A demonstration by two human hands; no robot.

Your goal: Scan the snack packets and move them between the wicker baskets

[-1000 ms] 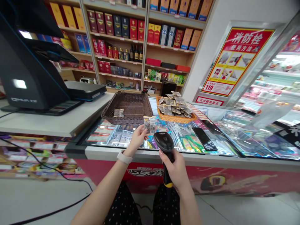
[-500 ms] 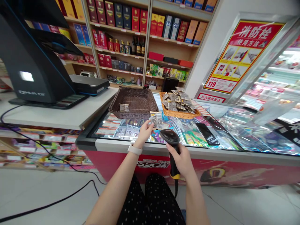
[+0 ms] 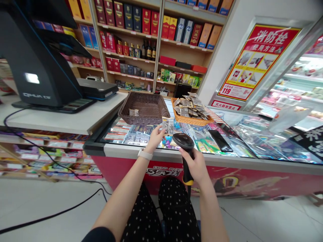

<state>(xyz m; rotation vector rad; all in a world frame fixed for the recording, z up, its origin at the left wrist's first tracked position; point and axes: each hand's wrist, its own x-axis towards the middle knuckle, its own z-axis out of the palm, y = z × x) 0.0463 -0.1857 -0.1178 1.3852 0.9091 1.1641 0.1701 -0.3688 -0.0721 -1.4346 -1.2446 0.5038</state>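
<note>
At the far left, a black register terminal (image 3: 37, 67) is set on the white table (image 3: 63, 121), with a dark cable (image 3: 50, 215) trailed across the floor below it. To its right, a dark brown wicker basket (image 3: 144, 108) is placed on the glass lid of the freezer chest (image 3: 227, 158); one small packet (image 3: 133, 112) is seen lying inside it. Near the middle, the left hand (image 3: 155, 137), with a white band on its wrist, is raised over the glass, and a small clear snack packet (image 3: 168, 125) is pinched upright between its fingers (image 3: 161, 129), just in front of the brown basket. Just to the right and nearer, a black barcode scanner (image 3: 186, 148) is gripped by the right hand (image 3: 196, 166); its fingers are closed around the handle, and the scanner head is held just beside and below the packet. Farther right, an orange basket (image 3: 190, 119) heaped with similar packets (image 3: 191, 106) is placed on the glass. A flat black object (image 3: 220, 140) is laid on the lid to the right of it. A red notice (image 3: 257, 60) is fixed on the far wall.
</note>
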